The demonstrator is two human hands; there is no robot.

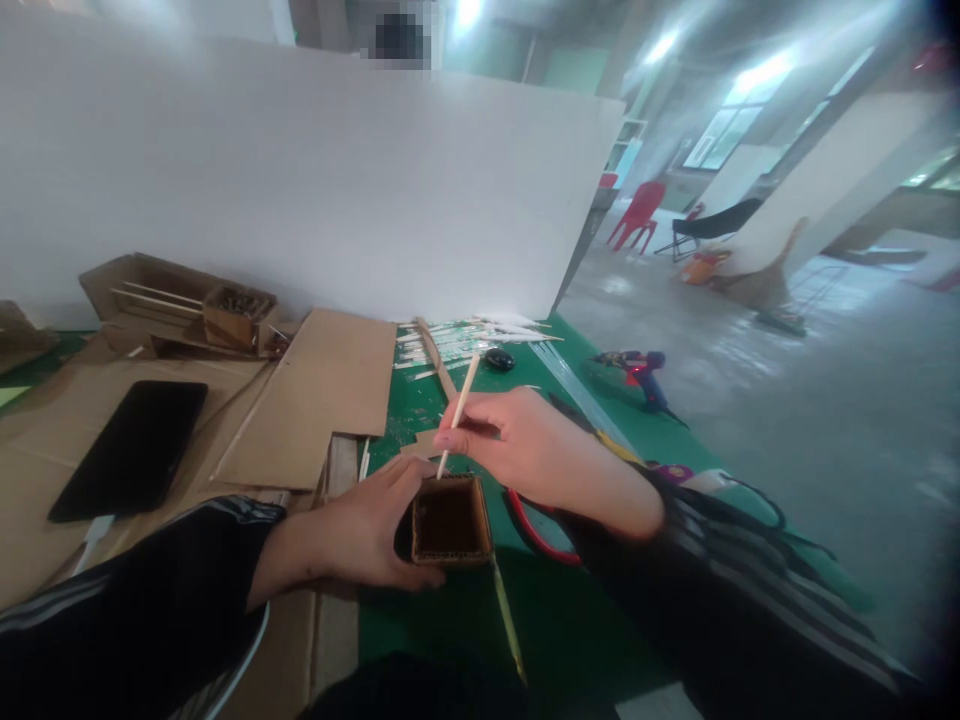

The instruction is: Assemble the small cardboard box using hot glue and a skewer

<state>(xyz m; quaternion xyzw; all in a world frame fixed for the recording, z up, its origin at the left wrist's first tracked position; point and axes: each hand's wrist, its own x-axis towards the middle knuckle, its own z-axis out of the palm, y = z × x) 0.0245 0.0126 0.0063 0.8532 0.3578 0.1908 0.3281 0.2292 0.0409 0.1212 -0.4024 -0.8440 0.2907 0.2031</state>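
An open-topped cardboard box stands on the green table, its dark inside facing up. My left hand is wrapped round the box's left side, thumb at the near edge and fingers at the far left corner. In my right hand, a thin pale stick is pinched between thumb and fingers. The stick slants, and its lower end is at the box's far rim, near my left fingertips. A narrow yellowish strip extends from the box's near right corner.
A black phone lies on cardboard sheets at left. Behind are a small cardboard box, white strips and a black round object. Red-handled scissors lie under my right forearm; a glue gun is at the right edge.
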